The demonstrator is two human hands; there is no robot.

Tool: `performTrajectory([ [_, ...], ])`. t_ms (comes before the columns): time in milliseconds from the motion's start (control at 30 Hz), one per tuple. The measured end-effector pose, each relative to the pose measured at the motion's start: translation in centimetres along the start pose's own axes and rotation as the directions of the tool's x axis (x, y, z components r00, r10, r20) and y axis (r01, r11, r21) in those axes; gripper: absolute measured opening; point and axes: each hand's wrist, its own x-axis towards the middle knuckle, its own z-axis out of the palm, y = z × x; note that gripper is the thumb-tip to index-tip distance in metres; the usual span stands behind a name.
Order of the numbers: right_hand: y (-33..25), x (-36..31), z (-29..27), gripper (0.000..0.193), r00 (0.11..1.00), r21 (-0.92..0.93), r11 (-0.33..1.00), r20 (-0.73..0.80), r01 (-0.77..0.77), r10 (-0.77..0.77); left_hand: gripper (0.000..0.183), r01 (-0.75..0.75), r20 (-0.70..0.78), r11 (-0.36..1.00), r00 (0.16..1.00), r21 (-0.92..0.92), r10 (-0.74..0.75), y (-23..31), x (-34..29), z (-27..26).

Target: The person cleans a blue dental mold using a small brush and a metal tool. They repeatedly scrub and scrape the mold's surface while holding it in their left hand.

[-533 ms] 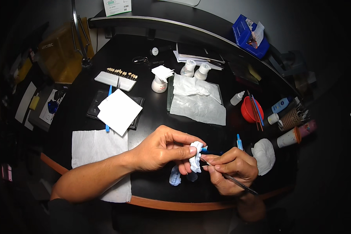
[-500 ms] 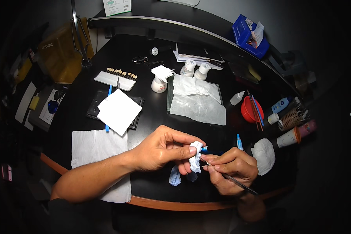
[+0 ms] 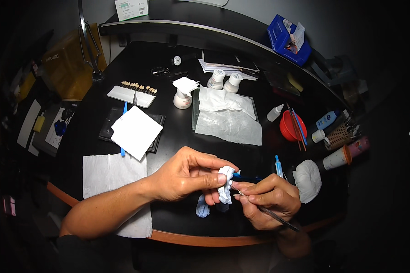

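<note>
Pinched between thumb and fingers, a white dental cast [image 3: 226, 191] is held upright by my left hand [image 3: 187, 175] above the near part of the black desk. My right hand [image 3: 274, 198] is closed like a pen grip round a slim dental hand tool [image 3: 278, 218] with a dark shaft. Its thin metal tip meets or nearly meets the cast's right side; actual contact I cannot tell. Below my left fingers lies a pale blue piece of dental cast [image 3: 202, 207]. A dark blue slender item [image 3: 247, 176] lies partly hidden behind the hands.
White crumpled tissue [image 3: 307, 182] and a blue-capped pen-like item [image 3: 278, 164] lie near my right hand. Farther off are a red bowl [image 3: 287, 125] with brushes across it, a paper-covered glass slab [image 3: 230, 127], white jars [image 3: 216, 79], a tooth shade guide [image 3: 132, 95] and a white pad [image 3: 136, 133].
The whole view has shifted slightly. Both hands keep their grips on the dental cast and the tool, with only a very small movement of the tool tip along the cast.
</note>
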Motion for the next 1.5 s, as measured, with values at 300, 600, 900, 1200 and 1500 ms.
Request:
performTrajectory([
  [300,0.05,0.01,-0.03,0.018,1.0,-0.055,0.998,0.003,-0.002,0.002,0.033,-0.065,-0.015,0.997,0.998,0.045,0.066,-0.16,0.07,0.07],
  [600,-0.03,0.18,-0.46,0.017,0.997,-0.03,0.999,0.072,-0.011,0.014,0.033,-0.022,-0.023,1.0,0.999,0.012,0.023,-0.11,0.04,0.0],
  [900,0.08,0.01,-0.01,0.018,1.0,-0.033,0.999,0.005,-0.014,0.014,0.033,-0.024,-0.023,1.0,0.999,0.018,0.024,-0.12,0.01,0.0],
  [1200,0.01,0.29,-0.17,0.018,0.998,-0.043,0.999,0.065,0.028,-0.025,0.033,-0.026,-0.023,1.0,0.999,0.014,0.026,-0.11,0.02,-0.07],
  [1500,0.01,0.01,0.22,0.018,1.0,-0.069,0.998,-0.016,-0.01,0.008,0.034,-0.07,-0.015,0.994,0.997,0.084,0.071,-0.22,0.15,-0.09],
])
